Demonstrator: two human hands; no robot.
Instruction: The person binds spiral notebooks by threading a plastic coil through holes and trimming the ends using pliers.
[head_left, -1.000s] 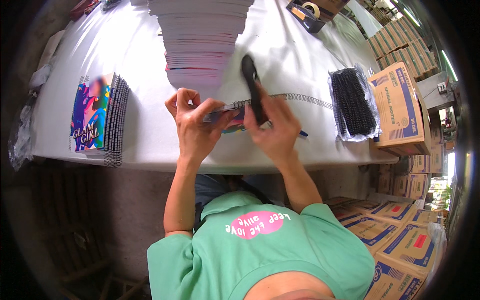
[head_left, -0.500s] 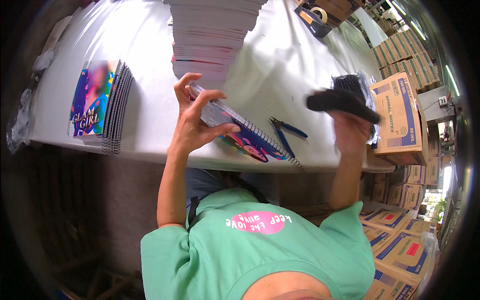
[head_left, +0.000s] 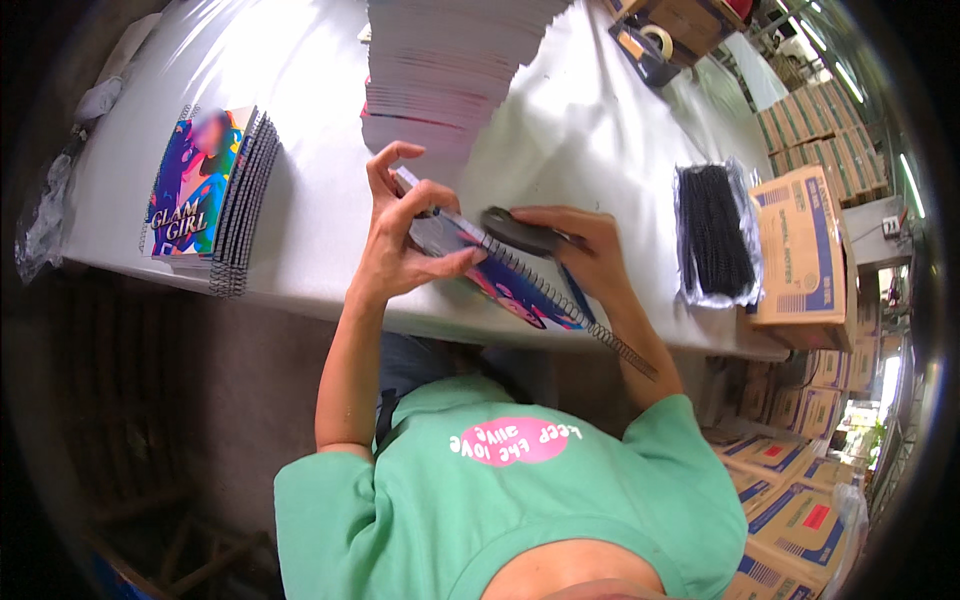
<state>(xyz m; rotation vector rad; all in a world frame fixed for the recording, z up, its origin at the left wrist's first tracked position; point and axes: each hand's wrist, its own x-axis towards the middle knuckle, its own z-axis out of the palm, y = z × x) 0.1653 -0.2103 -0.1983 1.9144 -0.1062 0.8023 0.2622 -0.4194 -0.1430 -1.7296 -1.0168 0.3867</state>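
Observation:
Tilted on its edge at the table's front, a spiral notebook (head_left: 510,292) with a colourful cover is gripped by my left hand (head_left: 398,240), thumb on the near side and fingers over the far side. Its wire coil (head_left: 630,352) runs along the upper edge and sticks out past the lower right end, over my right forearm. My right hand (head_left: 595,250) is closed on a black oblong piece with rounded ends (head_left: 520,232), against or just over the coil; contact is unclear. A blue handle of the cutters (head_left: 573,295) shows beside my right hand, the rest hidden.
A tall stack of paper blocks (head_left: 440,90) stands beyond my hands. To the left lies a pile of spiral notebooks (head_left: 195,195). On the right, black coils (head_left: 715,235) lie in plastic beside a carton (head_left: 797,250). A tape dispenser (head_left: 650,50) sits far right.
My right hand has come left from beside the black coils, bringing the black piece to the notebook's coil and partly covering the cutters. My left hand keeps its grip on the notebook.

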